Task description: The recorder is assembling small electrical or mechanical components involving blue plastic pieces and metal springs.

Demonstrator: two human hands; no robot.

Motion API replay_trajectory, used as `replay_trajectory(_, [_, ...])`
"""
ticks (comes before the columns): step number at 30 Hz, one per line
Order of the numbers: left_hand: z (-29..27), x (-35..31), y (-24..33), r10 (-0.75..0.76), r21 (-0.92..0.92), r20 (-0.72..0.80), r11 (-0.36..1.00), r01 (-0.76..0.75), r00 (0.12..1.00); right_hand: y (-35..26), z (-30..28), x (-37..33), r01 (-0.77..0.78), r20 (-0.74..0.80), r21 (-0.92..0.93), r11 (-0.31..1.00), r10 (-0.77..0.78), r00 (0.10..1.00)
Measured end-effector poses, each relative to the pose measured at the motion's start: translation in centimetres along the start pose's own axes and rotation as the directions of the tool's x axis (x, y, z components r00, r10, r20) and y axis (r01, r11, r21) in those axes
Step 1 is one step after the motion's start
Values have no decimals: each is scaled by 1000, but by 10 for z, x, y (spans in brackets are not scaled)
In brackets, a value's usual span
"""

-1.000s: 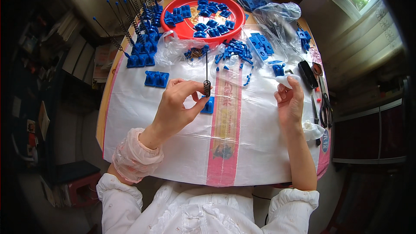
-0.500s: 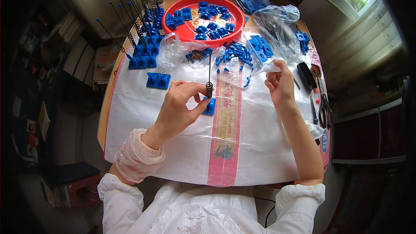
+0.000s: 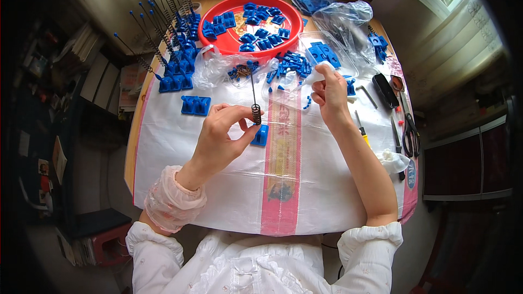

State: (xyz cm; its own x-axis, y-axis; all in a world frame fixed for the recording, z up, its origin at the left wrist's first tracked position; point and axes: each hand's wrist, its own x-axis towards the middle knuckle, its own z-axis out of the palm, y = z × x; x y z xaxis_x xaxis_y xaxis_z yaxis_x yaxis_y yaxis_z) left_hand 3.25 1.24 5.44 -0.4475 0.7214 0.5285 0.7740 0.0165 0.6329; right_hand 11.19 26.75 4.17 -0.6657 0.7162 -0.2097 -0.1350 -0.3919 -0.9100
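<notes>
Between thumb and fingers, my left hand [image 3: 217, 137] pinches a black coil spring [image 3: 256, 113] whose straight rod stands upright and ends in a small blue ball [image 3: 250, 63]. Just below it a small blue plastic base [image 3: 261, 137] rests on the sheet; the fingers hide where spring and base meet. My right hand [image 3: 332, 97] is raised to the right of the rod, its fingers curled closed with thumb and forefinger together. Whatever they may hold is too small to make out. Near that hand lies a pile of little blue plastic pieces [image 3: 294, 65].
A red basin [image 3: 210, 43] of blue parts stands at the back. Several finished-looking spring pieces on blue bases [image 3: 177, 76] crowd the left back, with another blue base [image 3: 195, 105] nearer. On the right lie scissors [image 3: 411, 133], a screwdriver [image 3: 363, 130] and a black case [image 3: 384, 91].
My right hand has moved left and slightly nearer the rod, uncovering the screwdriver. My left hand keeps its pinch on the spring. The whole view has shifted a little.
</notes>
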Motion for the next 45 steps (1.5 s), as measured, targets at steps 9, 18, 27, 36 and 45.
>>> replay_trajectory(9, [0, 1, 2, -2, 10, 10, 1000, 2, 1000, -4, 6, 7, -9, 17, -30, 1000, 9, 1000])
replay_trajectory(18, [-1, 1, 3, -13, 4, 11, 1000, 13, 1000, -5, 6, 12, -18, 31, 16, 1000, 18, 999])
replay_trajectory(27, [-1, 1, 1, -5, 15, 15, 1000, 5, 1000, -8, -10, 19, -76, 35, 196, 978, 71, 997])
replay_trajectory(36, [-1, 1, 2, -2, 12, 7, 1000, 2, 1000, -12, -16, 26, -236, 101, 466, 852, 214, 972])
replay_trajectory(45, [-1, 1, 2, -2, 10, 11, 1000, 2, 1000, -15, -19, 29, -296, 146, 567, 768, 261, 954])
